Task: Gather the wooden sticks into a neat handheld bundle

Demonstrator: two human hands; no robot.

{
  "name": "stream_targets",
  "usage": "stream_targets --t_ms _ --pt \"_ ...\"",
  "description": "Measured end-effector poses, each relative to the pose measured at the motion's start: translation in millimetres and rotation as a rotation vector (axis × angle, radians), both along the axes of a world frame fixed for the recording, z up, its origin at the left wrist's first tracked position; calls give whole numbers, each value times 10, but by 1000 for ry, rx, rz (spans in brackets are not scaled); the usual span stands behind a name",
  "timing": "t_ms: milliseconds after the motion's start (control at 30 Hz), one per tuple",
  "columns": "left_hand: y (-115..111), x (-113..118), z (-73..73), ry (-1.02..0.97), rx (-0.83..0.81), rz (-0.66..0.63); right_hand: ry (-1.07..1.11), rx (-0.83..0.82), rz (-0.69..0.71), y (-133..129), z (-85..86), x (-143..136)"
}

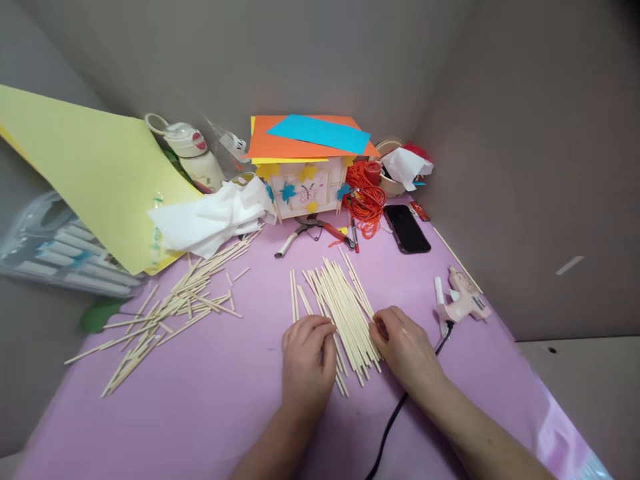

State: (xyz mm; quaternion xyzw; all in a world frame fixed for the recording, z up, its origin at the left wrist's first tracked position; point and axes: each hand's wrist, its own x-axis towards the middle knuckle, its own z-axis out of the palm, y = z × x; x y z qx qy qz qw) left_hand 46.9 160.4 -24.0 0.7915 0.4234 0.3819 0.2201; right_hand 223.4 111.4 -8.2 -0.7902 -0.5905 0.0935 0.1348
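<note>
A bundle of thin, pale wooden sticks lies roughly side by side on the pink-purple table, between my two hands. My left hand rests at the bundle's left edge, its fingers curled and pressed against the sticks there. From the right side, my right hand closes its bent fingertips on the outer sticks; part of its grip is hidden. A few separate sticks lie just beyond my left hand.
A loose heap of sticks lies left. Pliers, a phone and a decorated little house stand or lie behind. At right is a glue gun, its black cord passing under my right arm. White tissue sits back left.
</note>
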Motion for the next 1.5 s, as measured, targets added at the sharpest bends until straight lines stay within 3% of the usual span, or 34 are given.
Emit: stream_targets --t_ms 367,900,1167,1367,1500 --pt "-26 26 43 36 35 21 -2 -37 45 -32 44 6" --pt "-105 40 85 116 83 50 155 -164 -8 -9 112 124" --pt "-154 30 93 74 200 76 220 18 -42 -22 161 233" --pt "-165 31 85 -19 253 137 94 -17 -212 62 122 457" --pt "-167 15 70 -73 239 184 -2 -80 -224 121 51 550"
